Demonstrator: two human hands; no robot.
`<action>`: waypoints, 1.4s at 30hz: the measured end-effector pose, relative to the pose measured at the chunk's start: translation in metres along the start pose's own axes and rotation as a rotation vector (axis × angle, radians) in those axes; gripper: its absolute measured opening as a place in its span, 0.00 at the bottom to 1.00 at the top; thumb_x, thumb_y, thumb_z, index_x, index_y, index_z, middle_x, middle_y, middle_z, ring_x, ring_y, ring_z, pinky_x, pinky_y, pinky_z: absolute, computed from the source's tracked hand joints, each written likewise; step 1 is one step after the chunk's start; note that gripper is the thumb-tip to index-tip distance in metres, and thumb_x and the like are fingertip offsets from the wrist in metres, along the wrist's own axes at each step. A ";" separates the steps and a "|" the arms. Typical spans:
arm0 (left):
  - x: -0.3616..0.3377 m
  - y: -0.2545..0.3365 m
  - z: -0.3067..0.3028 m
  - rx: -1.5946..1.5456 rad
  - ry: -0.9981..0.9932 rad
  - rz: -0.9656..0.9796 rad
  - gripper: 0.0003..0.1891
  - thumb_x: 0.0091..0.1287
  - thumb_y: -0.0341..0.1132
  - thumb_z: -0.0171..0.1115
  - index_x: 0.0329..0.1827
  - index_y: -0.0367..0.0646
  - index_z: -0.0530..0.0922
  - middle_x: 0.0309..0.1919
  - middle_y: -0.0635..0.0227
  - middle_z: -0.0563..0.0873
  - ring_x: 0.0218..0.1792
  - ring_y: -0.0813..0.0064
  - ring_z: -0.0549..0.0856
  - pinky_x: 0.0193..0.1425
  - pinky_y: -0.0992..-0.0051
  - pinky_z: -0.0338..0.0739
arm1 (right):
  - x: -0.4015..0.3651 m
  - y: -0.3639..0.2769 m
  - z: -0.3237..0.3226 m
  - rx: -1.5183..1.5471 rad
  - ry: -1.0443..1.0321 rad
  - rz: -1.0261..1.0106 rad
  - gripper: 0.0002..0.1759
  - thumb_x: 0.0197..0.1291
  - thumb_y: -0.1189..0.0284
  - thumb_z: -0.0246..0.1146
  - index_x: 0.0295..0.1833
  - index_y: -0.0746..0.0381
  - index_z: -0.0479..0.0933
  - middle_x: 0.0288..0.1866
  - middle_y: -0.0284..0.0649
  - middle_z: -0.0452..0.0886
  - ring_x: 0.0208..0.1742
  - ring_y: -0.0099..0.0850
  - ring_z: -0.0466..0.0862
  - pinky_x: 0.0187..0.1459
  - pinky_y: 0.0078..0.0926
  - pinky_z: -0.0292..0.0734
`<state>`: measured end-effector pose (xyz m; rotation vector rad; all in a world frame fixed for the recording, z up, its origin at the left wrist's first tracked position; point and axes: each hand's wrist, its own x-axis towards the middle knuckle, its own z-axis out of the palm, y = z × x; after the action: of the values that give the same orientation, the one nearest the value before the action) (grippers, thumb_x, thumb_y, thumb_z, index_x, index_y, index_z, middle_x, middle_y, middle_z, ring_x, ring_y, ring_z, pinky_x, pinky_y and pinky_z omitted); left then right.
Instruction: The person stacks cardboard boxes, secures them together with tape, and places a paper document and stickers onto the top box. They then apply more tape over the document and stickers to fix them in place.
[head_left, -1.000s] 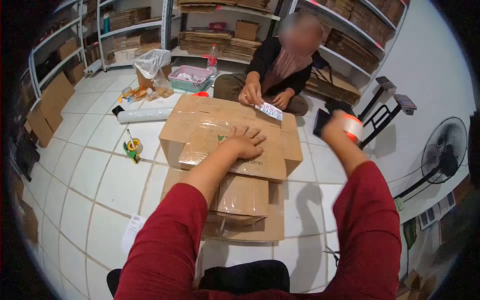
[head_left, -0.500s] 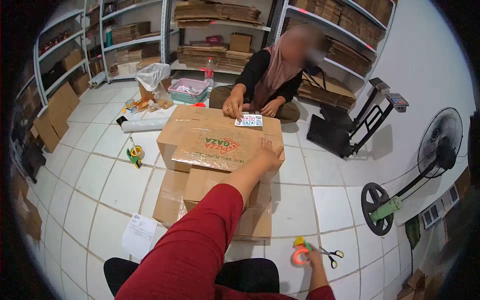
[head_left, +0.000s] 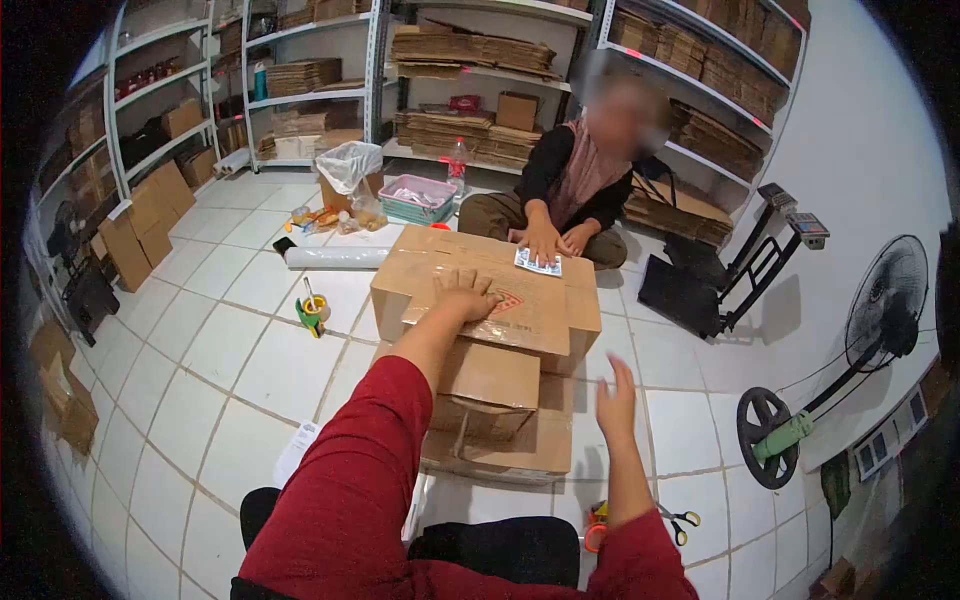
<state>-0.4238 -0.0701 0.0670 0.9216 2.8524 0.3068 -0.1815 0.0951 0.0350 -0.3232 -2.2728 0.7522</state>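
My left hand (head_left: 466, 296) lies flat on a taped cardboard box (head_left: 415, 262), fingers spread, partly covering its red printed logo. My right hand (head_left: 617, 400) is raised off the box's right side, fingers stretched and nothing in them. A smaller carton (head_left: 488, 378) and a wider carton (head_left: 540, 455) show below the printed box, nearer me. On the far edge of the box top, another person's hand (head_left: 543, 240) presses a printed card (head_left: 536, 264). Beneath my right forearm, an orange tape roll (head_left: 595, 536) rests on the floor beside scissors (head_left: 686, 522), partly hidden.
A tape dispenser (head_left: 312, 315) and a clear plastic roll (head_left: 335, 258) lie to the left. Behind stand a basket (head_left: 416, 205) and a bottle (head_left: 457, 165). A platform scale (head_left: 690, 290) and fan (head_left: 885, 300) are at right. Paper (head_left: 296, 452) lies at lower left.
My left hand has shifted left across the box top. My right hand has left the tape on the floor and risen. The other person's hand now lies flat over the card.
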 end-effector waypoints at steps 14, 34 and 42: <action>0.016 -0.085 -0.008 -0.057 0.023 0.100 0.26 0.58 0.53 0.36 0.62 0.63 0.54 0.65 0.74 0.46 0.65 0.61 0.44 0.61 0.46 0.32 | 0.128 -0.057 0.135 -0.577 -0.660 0.162 0.38 0.51 0.42 0.38 0.64 0.55 0.49 0.66 0.40 0.45 0.66 0.46 0.44 0.62 0.43 0.37; -0.275 -0.359 0.243 -0.294 -0.080 -0.918 0.25 0.50 0.41 0.51 0.50 0.37 0.68 0.51 0.48 0.69 0.56 0.57 0.65 0.57 0.67 0.62 | -0.233 -0.098 0.244 0.063 -1.119 -0.022 0.20 0.45 0.67 0.60 0.45 0.63 0.72 0.42 0.48 0.75 0.40 0.40 0.76 0.43 0.28 0.70; -0.262 -0.425 0.324 -0.299 -0.528 -0.837 0.32 0.48 0.43 0.56 0.57 0.42 0.59 0.56 0.51 0.63 0.60 0.60 0.60 0.61 0.63 0.54 | -0.261 -0.097 0.270 -0.221 -1.306 -0.043 0.33 0.37 0.62 0.63 0.53 0.59 0.65 0.47 0.48 0.71 0.48 0.43 0.71 0.50 0.37 0.65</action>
<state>-0.3930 -0.5127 -0.3303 -0.2455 2.3320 0.3083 -0.1837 -0.2077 -0.2065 0.2248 -3.5748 0.7900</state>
